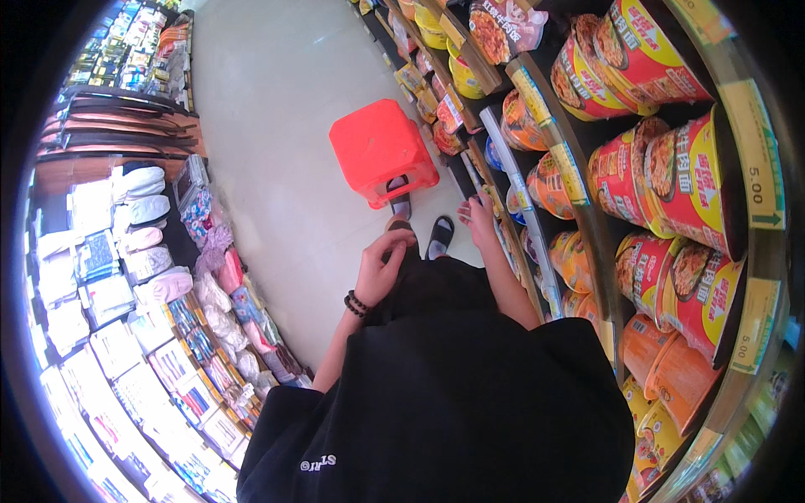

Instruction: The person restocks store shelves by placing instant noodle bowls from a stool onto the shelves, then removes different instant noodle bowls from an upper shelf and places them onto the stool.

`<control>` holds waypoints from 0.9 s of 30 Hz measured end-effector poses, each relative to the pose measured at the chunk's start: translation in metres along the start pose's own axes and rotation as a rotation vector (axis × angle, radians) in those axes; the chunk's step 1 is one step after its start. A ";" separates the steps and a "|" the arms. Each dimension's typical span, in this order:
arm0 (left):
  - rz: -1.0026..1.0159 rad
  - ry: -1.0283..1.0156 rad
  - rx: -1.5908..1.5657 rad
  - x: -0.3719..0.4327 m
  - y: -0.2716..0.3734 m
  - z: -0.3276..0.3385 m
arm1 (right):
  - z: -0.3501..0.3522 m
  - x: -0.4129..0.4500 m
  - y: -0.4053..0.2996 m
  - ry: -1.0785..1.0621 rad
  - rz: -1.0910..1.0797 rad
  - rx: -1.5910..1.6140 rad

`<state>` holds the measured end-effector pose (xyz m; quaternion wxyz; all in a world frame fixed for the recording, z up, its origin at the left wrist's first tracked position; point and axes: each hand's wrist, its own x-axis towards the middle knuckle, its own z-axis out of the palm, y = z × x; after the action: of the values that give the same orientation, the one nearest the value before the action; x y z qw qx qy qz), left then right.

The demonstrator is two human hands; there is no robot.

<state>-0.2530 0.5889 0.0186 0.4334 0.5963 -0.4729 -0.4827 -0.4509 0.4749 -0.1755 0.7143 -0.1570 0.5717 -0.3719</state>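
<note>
My left hand (385,259), with a dark beaded bracelet (357,304) on its wrist, hangs in front of my black shorts. Its fingers bend loosely, and I see nothing in them. Beside the lower shelf edge on the right is my right hand (480,220). A small dark thing shows at its fingertips; whether the hand holds it is unclear. A red plastic stool (377,144) stands on the floor just beyond my feet. Close to my right arm, orange instant noodle cups (550,182) line a shelf behind a price rail (525,210).
Large red-and-yellow noodle buckets (682,170) fill the upper right shelf, behind a price-tag strip (764,170). Along the left side, a display holds folded caps (148,207) and packaged goods (104,298). Grey tiled floor (277,126) runs between them. My sandalled foot (441,236) is near the right shelves.
</note>
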 end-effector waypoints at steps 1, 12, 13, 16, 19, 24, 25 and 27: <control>-0.003 0.004 0.001 -0.002 0.003 0.002 | -0.001 -0.004 0.002 -0.003 0.004 -0.002; 0.061 0.019 0.079 0.004 0.016 0.017 | -0.029 -0.021 0.005 0.110 -0.010 -0.098; 0.072 0.011 0.071 0.006 0.016 0.017 | -0.030 -0.021 0.004 0.119 -0.024 -0.097; 0.063 -0.046 0.075 0.015 0.016 0.016 | -0.028 -0.019 0.002 0.157 -0.021 -0.113; 0.090 -0.088 0.050 0.032 0.015 0.013 | -0.025 -0.011 -0.001 0.230 -0.023 -0.097; 0.150 -0.157 0.030 0.069 0.009 0.004 | -0.006 -0.005 -0.026 0.276 -0.094 -0.161; 0.158 -0.174 0.044 0.077 0.009 0.001 | -0.001 -0.006 -0.031 0.291 -0.108 -0.163; 0.180 -0.205 0.045 0.094 0.005 -0.005 | 0.008 -0.008 -0.041 0.289 -0.117 -0.190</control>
<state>-0.2402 0.4961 0.0089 0.4109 0.5087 -0.5771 -0.4893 -0.4578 0.4514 -0.1409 0.5839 -0.2017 0.6907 -0.3760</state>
